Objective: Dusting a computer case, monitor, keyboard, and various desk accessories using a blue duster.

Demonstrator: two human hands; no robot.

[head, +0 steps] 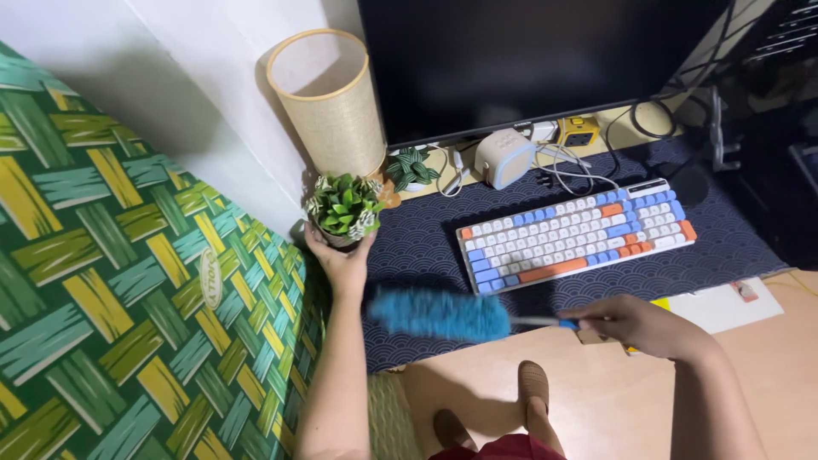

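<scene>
My left hand (341, 260) cups the small potted plant (344, 207) from below, fingers wrapped round its pot, lifting it just off the dark desk mat (426, 247) beside the woven lamp (328, 98); held up like this, the spot under it is exposed. My right hand (643, 325) is clenched on the handle of the blue duster (439, 313), whose fluffy head hangs blurred over the mat's near edge, just right of my left forearm. The keyboard (575, 234) lies close behind the duster, and a second little plant (411, 168), a small cube-shaped device (503, 158) and loose cables (567, 170) crowd the monitor (537, 60) foot.
</scene>
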